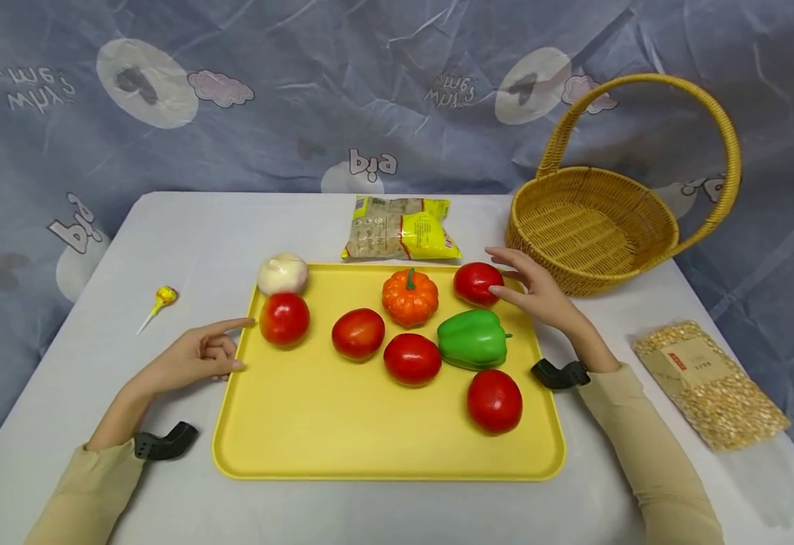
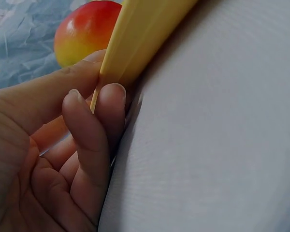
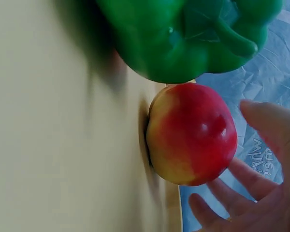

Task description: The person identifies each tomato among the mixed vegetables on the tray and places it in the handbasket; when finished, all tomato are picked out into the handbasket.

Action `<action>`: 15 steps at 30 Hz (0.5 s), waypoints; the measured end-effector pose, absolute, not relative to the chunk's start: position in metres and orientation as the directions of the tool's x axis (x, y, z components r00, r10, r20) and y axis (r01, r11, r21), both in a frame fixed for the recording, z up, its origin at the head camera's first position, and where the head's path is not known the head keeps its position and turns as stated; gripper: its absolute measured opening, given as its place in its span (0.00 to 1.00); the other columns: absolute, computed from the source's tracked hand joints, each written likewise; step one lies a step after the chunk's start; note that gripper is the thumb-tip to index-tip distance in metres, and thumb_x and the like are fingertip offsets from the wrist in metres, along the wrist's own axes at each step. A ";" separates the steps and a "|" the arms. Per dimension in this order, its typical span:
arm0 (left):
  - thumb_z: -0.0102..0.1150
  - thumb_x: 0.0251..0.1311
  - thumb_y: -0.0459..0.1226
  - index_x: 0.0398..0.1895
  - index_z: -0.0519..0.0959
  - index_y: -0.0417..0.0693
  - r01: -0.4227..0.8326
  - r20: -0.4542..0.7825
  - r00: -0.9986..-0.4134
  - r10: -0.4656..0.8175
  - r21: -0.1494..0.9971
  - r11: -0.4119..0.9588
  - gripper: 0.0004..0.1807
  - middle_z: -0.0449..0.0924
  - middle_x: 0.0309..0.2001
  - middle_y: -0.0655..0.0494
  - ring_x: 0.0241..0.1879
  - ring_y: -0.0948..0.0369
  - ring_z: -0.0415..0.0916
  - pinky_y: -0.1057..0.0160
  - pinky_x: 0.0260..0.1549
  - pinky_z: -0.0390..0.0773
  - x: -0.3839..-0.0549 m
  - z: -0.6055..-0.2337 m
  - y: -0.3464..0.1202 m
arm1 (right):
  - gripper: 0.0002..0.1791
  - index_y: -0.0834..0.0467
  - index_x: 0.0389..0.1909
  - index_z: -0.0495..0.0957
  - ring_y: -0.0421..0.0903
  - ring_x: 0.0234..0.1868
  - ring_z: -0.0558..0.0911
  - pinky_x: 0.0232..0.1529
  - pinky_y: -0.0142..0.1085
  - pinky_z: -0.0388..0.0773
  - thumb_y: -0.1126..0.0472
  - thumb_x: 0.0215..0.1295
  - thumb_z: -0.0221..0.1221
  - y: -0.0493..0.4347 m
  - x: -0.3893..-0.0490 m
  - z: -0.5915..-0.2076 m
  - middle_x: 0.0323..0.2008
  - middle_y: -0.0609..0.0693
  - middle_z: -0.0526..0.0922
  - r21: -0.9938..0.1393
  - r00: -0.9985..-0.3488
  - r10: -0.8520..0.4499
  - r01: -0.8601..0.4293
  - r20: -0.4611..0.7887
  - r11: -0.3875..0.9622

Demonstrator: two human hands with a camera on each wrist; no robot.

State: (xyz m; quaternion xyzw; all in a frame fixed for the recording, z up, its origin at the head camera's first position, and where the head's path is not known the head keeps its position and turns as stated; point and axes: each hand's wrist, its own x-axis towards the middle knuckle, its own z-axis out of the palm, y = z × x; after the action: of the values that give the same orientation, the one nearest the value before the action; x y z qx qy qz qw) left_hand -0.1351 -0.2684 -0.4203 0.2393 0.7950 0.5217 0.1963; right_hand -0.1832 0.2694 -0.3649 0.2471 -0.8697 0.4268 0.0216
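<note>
- Your left hand [image 1: 202, 354]: at the left rim of the yellow tray [image 1: 328, 446], thumb and fingertips clamped on that edge; other fingers curled.
- Your right hand [image 1: 540, 291]: thumb and fingers apart, spread around the far-right red fruit [image 1: 477, 284], which rests in the tray's far right corner; thumb in front, a gap showing in the wrist view; contact uncertain.
- Tight side: basket [image 1: 590, 235] just beyond that hand and to its right.
- Green pepper [image 1: 473, 339] lies nearer you than that fruit; orange pumpkin [image 1: 410, 297] to its left, a strip of tray between.
- Middle red fruit [image 1: 413, 359] sits right beside the pepper's left end.
- Far left corner: white onion [image 1: 283, 274] against the rim, left red fruit [image 1: 284, 320] just nearer you.
- Widest open room: tray floor at the near left.
- Far rim: snack bag [image 1: 400, 228] just outside.
</note>
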 end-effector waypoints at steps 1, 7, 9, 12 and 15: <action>0.60 0.56 0.28 0.65 0.59 0.30 0.174 -0.063 -0.808 0.585 0.925 0.339 0.34 0.74 0.26 0.63 0.17 0.64 0.68 0.68 0.21 0.73 -0.135 -0.421 -0.268 | 0.31 0.65 0.64 0.65 0.34 0.59 0.71 0.59 0.49 0.71 0.73 0.58 0.59 0.268 -0.181 -0.363 0.61 0.62 0.68 -0.729 -0.878 -0.418 -0.442 0.233 0.523; 0.61 0.55 0.28 0.65 0.59 0.30 0.161 -0.074 -0.815 0.575 0.924 0.347 0.34 0.74 0.26 0.64 0.18 0.64 0.69 0.69 0.22 0.74 -0.133 -0.422 -0.267 | 0.31 0.67 0.63 0.65 0.45 0.55 0.74 0.55 0.22 0.71 0.71 0.56 0.62 0.260 -0.175 -0.355 0.60 0.63 0.69 -0.712 -0.875 -0.449 -0.433 0.183 0.553; 0.61 0.55 0.28 0.65 0.59 0.30 0.160 -0.072 -0.818 0.571 0.925 0.346 0.34 0.74 0.26 0.64 0.18 0.64 0.70 0.69 0.22 0.74 -0.134 -0.422 -0.267 | 0.32 0.67 0.63 0.65 0.38 0.54 0.73 0.54 0.19 0.69 0.71 0.56 0.62 0.260 -0.176 -0.355 0.60 0.63 0.69 -0.714 -0.874 -0.452 -0.431 0.178 0.552; 0.61 0.55 0.27 0.65 0.58 0.30 0.161 -0.067 -0.819 0.569 0.926 0.341 0.34 0.74 0.26 0.64 0.18 0.64 0.70 0.68 0.21 0.75 -0.135 -0.421 -0.267 | 0.33 0.66 0.63 0.64 0.36 0.56 0.71 0.54 0.19 0.68 0.70 0.56 0.63 0.261 -0.178 -0.358 0.60 0.62 0.69 -0.708 -0.874 -0.457 -0.428 0.166 0.562; 0.61 0.55 0.28 0.65 0.58 0.30 0.157 -0.074 -0.822 0.565 0.924 0.348 0.34 0.75 0.26 0.64 0.18 0.64 0.70 0.68 0.21 0.75 -0.135 -0.422 -0.267 | 0.33 0.65 0.63 0.65 0.48 0.60 0.70 0.57 0.19 0.63 0.70 0.55 0.64 0.260 -0.179 -0.359 0.62 0.62 0.69 -0.692 -0.872 -0.467 -0.429 0.148 0.581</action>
State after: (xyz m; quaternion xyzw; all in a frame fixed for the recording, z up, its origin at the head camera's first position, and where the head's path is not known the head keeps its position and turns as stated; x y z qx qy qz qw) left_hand -0.1350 -0.2674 -0.4222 0.2264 0.7976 0.5241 0.1949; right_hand -0.1789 0.2602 -0.3592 0.2521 -0.8886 0.3823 -0.0253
